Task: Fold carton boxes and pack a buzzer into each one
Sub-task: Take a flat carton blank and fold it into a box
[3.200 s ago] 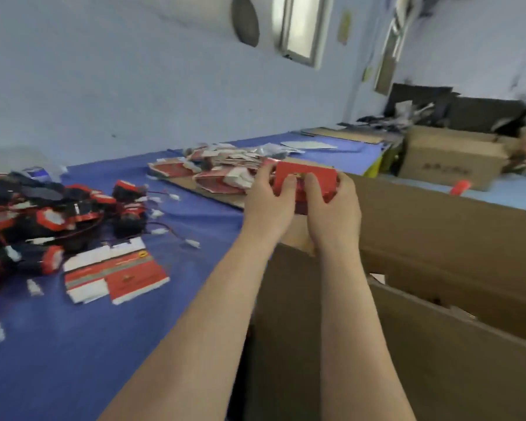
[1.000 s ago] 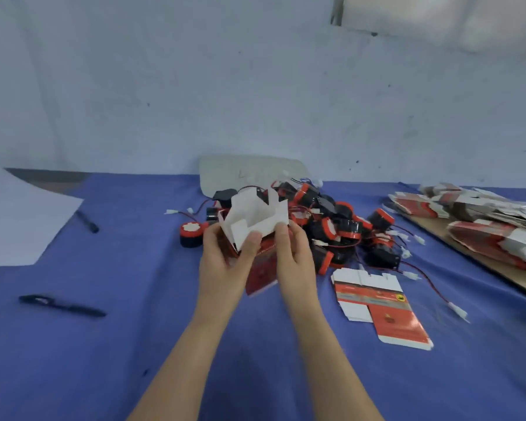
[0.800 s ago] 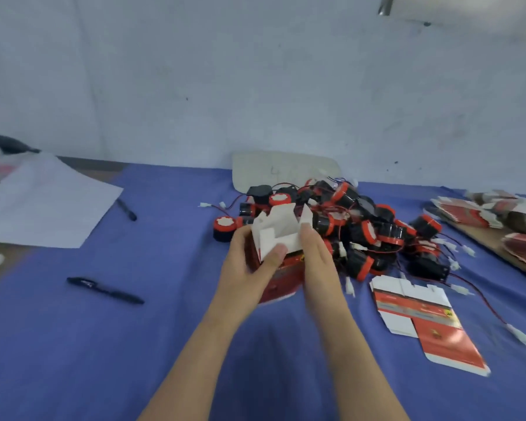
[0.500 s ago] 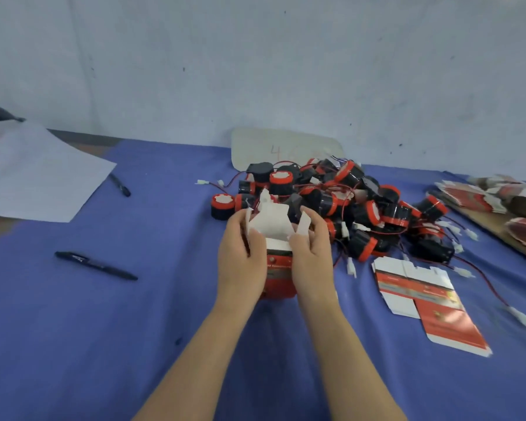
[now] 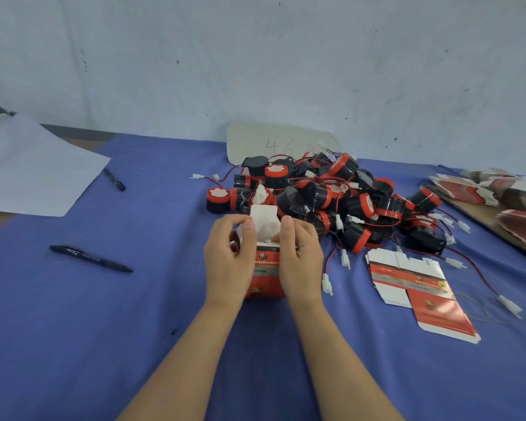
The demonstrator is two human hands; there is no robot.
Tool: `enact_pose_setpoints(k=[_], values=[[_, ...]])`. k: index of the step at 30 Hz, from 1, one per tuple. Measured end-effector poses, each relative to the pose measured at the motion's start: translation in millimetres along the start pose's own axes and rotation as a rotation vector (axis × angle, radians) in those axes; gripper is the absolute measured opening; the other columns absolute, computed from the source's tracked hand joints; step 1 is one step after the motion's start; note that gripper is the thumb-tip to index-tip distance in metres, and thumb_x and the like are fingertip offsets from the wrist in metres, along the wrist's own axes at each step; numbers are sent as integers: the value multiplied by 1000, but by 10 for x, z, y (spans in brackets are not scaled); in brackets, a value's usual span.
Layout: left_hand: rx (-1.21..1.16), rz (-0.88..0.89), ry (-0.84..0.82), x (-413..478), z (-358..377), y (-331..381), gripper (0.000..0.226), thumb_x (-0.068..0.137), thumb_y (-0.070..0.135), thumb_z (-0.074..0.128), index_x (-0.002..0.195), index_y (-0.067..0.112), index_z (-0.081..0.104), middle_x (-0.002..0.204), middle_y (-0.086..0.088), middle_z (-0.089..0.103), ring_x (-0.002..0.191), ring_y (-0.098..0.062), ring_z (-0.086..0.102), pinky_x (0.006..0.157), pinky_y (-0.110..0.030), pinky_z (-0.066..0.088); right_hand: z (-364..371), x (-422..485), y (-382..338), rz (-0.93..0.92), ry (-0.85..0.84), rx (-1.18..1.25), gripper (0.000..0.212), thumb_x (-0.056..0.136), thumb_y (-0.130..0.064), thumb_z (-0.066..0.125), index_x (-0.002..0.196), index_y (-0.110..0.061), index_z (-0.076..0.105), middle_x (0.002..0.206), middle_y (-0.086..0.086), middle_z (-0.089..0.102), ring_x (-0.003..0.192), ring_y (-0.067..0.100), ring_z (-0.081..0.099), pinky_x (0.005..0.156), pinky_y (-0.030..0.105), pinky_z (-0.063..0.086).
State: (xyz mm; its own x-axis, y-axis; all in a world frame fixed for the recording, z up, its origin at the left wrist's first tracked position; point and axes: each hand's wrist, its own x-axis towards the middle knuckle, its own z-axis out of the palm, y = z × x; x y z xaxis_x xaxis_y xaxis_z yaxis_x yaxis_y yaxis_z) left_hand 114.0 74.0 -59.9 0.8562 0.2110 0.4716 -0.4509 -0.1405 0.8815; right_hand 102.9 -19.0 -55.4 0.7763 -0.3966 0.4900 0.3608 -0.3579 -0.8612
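A heap of buzzers (image 5: pixel 331 196) crowds just behind the red carton (image 5: pixel 266 273); a flat carton (image 5: pixel 419 296) lies to its right. Left hand (image 5: pixel 228 262) and right hand (image 5: pixel 301 259) grip its sides, white flaps up.

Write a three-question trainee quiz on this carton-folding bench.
1. True or false: the left hand and right hand both grip the upright red-and-white cardboard carton.
2. The flat unfolded red-and-white carton blank lies on which side of it? A left, B right, C underneath.
3. Fill in: ___ black plastic pens lie on the blue tablecloth.
Key: 1 true; 2 B; 3 two.
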Motion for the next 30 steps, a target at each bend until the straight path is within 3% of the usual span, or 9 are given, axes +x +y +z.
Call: enact_pose_setpoints(k=[3, 6, 10, 15, 18, 21, 25, 27, 30], values=[[41, 55, -18, -16, -4, -37, 10, 96, 18, 55, 91, 20, 63, 103, 5, 61, 94, -3, 60, 75, -10, 47, -6, -1, 21, 30, 35, -3, 41, 101, -31, 42, 63, -26, 57, 95, -11, 54, 87, 1, 55, 72, 3, 36], [62, 46, -52, -31, -5, -29, 26, 99, 19, 49, 79, 30, 62, 104, 9, 57, 91, 10, 56, 71, -1, 41, 0, -2, 29, 39, 28, -6, 43, 101, -32, 41, 60, -25, 55, 96, -11, 54, 86, 1, 55, 74, 10, 41], [59, 16, -75, -33, -14, -22, 32, 101, 25, 41, 79, 45, 52, 107, 8, 57, 91, 7, 57, 69, -5, 45, -5, 3, 24, -12, -5, -6, 38, 99, -19, 47, 62, -21, 56, 93, -17, 58, 84, -4, 56, 70, 6, 40], [86, -9, -29, 4, -17, -41, 28, 103, 23, 35, 85, 37, 51, 104, -3, 61, 86, -6, 59, 67, -9, 44, -57, 40, -17, -6, -109, 107, 14, 95, -16, 56, 85, -24, 51, 85, -9, 60, 79, 5, 57, 70, 18, 47], [87, 0, 26, 22, -36, -57, 25, 103, 25, 34, 89, 28, 54, 97, -4, 62, 82, -3, 59, 65, -4, 42, -75, 38, -82, 42, -279, 119, 13, 96, -27, 55, 84, -26, 59, 90, 0, 63, 83, 11, 59, 76, 27, 50], [39, 53, 46, 30, -66, -43, 30, 102, 33, 32, 88, 19, 55, 89, 3, 61, 78, 1, 59, 64, -8, 44, -131, 51, -172, 187, -381, 182, 30, 93, -43, 51, 75, -30, 71, 97, 4, 68, 85, 12, 66, 76, 29, 54], [5, 168, 5, 11, -99, 20, 35, 95, 52, 25, 93, 27, 50, 83, 7, 60, 72, -12, 61, 58, -23, 50, -315, 135, -202, 350, -593, 174, 4, 91, -21, 62, 90, -18, 64, 99, 4, 69, 79, 12, 65, 74, 30, 54], [17, 275, -49, -17, -102, 56, 30, 97, 48, 26, 93, 28, 48, 84, 9, 59, 71, -12, 59, 58, -24, 48, -458, 193, -178, 413, -682, 174, 19, 89, -19, 65, 107, -19, 60, 107, 3, 69, 90, 17, 68, 83, 33, 55], [42, 386, -128, -55, -72, 105, 34, 100, 48, 24, 95, 25, 48, 87, 10, 57, 74, -13, 57, 61, -26, 46, -602, 222, -201, 323, -786, -32, 22, 88, -26, 67, 109, -26, 61, 101, -4, 71, 91, 12, 69, 80, 27, 57]])
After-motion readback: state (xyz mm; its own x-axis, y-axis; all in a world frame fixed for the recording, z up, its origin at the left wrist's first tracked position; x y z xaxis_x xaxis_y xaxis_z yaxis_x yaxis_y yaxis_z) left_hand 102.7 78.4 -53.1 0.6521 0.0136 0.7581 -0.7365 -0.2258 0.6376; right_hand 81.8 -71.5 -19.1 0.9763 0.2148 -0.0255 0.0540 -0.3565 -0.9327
